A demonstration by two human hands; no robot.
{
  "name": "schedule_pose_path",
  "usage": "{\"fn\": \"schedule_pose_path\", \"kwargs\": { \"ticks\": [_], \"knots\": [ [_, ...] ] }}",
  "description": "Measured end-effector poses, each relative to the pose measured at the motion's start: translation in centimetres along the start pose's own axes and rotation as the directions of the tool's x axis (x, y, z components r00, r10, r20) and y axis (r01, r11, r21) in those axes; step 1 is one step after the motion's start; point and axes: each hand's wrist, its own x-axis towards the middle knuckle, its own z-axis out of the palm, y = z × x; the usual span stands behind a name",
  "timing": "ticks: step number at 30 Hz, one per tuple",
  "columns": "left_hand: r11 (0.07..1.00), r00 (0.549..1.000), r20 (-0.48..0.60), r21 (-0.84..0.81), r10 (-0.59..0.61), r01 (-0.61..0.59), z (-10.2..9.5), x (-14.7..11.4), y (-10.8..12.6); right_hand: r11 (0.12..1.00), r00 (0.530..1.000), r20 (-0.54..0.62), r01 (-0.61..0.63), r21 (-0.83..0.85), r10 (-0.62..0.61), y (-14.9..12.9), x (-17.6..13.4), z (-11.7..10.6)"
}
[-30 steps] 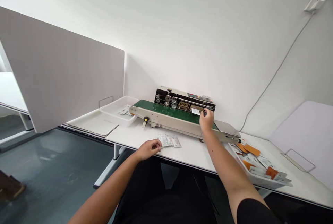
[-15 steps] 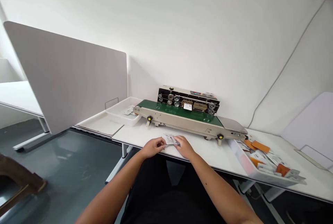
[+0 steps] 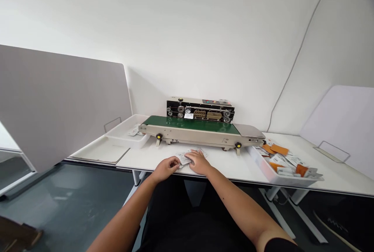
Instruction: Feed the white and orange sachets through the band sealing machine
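Note:
Several small white printed packets [image 3: 182, 158] lie under and between my hands at the front of the table. My left hand [image 3: 166, 168] pinches the near left edge of one between thumb and fingers. My right hand [image 3: 200, 162] is closed over the right side of the same packet, its fingers partly hiding it. Behind my hands stands a band sealer [image 3: 201, 109] with a green conveyor belt [image 3: 195, 124]. Another white packet [image 3: 189, 116] is caught in the sealer's rollers, hanging above the belt.
To the right, a white bin [image 3: 262, 167] holds a heap of white and orange packets. A translucent bin [image 3: 112, 139] at the belt's left end contains several white packets. Grey dividers [image 3: 73, 100] stand at both sides, and the table's front edge runs just below my hands.
The packet in the sealer has travelled left along the rollers. My right hand has shifted further over the packets. The view has turned somewhat to the right.

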Motion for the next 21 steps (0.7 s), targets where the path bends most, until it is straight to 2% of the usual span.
{"fn": "schedule_pose_path", "kwargs": {
  "ticks": [4,7,10,13,15,18,21],
  "knots": [
    [0.99,0.997,0.049,-0.123,-0.061,0.066,-0.7,1.4,-0.3,1.0,0.997,-0.074,0.012,0.007,-0.011,0.7,0.5,0.5],
    [0.965,0.991,0.04,-0.226,-0.128,0.134,-0.9,3.3,-1.0,1.0,0.977,-0.211,0.02,0.021,-0.016,1.2,0.6,0.6],
    [0.964,0.985,0.0,-0.204,-0.174,0.171,-0.5,4.9,-1.5,0.996,0.913,-0.409,0.029,0.084,0.008,1.5,0.3,0.0],
    [0.988,0.988,-0.11,-0.128,-0.105,0.091,0.2,5.5,-1.4,0.982,0.829,-0.555,0.048,0.184,0.064,1.5,-0.3,-0.7],
    [0.998,0.987,-0.16,-0.061,-0.026,0.016,0.5,5.2,-1.1,0.958,0.819,-0.557,0.036,0.284,0.134,1.4,-0.6,-0.8],
    [0.998,0.991,-0.12,0.027,0.056,-0.053,0.4,4.3,-0.6,0.864,0.862,-0.445,0.018,0.503,0.241,1.3,-0.5,-0.3],
    [0.995,0.993,-0.098,0.079,0.07,-0.063,0.3,3.5,-0.5,0.726,0.906,-0.33,0.039,0.686,0.264,1.0,0.2,0.7]
  ]
}}
